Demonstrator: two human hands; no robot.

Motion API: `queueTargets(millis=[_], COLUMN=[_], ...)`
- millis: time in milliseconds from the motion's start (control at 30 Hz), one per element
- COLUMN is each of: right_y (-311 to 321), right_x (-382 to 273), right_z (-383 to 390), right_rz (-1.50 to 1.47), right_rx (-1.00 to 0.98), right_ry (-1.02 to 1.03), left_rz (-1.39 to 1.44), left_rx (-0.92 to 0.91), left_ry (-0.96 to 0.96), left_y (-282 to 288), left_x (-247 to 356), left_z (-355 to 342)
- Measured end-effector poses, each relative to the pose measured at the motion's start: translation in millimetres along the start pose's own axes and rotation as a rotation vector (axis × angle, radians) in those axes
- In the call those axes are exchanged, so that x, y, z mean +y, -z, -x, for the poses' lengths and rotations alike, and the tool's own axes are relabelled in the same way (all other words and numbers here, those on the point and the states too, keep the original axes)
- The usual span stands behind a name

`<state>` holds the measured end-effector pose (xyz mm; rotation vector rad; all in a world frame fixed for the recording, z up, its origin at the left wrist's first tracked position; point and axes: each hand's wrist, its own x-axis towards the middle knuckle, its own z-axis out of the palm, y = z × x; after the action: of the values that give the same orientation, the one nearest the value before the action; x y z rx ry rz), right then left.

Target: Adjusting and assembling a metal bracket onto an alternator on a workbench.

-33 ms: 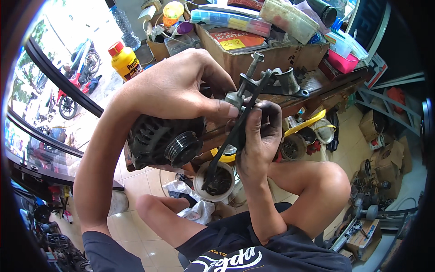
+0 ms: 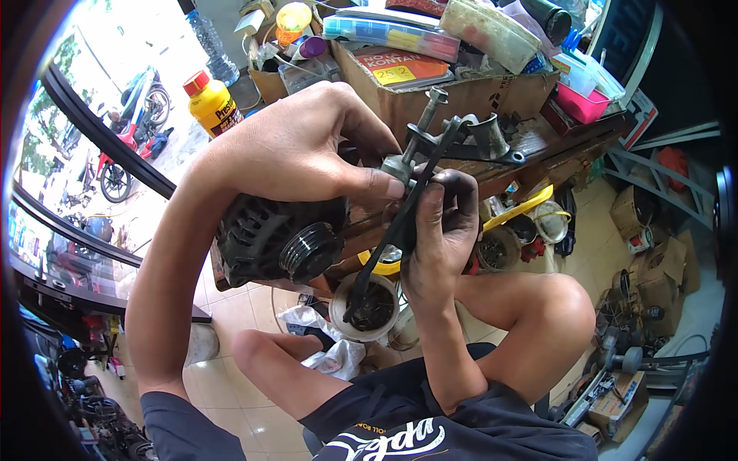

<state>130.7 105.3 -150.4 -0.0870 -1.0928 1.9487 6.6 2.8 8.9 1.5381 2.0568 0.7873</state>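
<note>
Both hands met at a grey bolted metal fitting (image 2: 419, 146): the left hand (image 2: 296, 150) pinched it from above, the right hand (image 2: 438, 230) gripped a black belt (image 2: 392, 238) just below. Under the left hand sat a black alternator (image 2: 269, 238), beside the right wrist a white cup (image 2: 369, 307)

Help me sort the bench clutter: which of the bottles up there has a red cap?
The yellow bottle at the upper left, beyond the left hand. Its cap is red; the clear plastic bottle behind it shows none, and the dark bottle lies capped in black.
</note>
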Motion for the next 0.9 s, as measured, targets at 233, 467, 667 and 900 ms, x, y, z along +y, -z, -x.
queueTargets(millis=[233, 467, 667, 900], right_y=[-1.1, -7.9, 23.1, 22.4], right_x=[-13.6, -24.9, -22.6, -23.4], right_z=[-1.1, -2.0, -15.2, -14.6], right_rz=[-0.195, -0.275, -0.550, -0.603], right_rx=[-0.053, -0.072, -0.359, -0.449], right_ry=[-0.092, -0.177, -0.476, -0.637], left_rz=[-0.007, 0.055, 0.109, -0.026], left_rx=[-0.012, 0.008, 0.020, 0.071], left_ry=[0.042, 0.022, -0.065, -0.043], left_y=[2.7, 1.7, 3.4, 2.2], left_x=[2.8, -0.1, 2.2, -6.5], left_z=[1.3, 0.9, 4.0, 6.7])
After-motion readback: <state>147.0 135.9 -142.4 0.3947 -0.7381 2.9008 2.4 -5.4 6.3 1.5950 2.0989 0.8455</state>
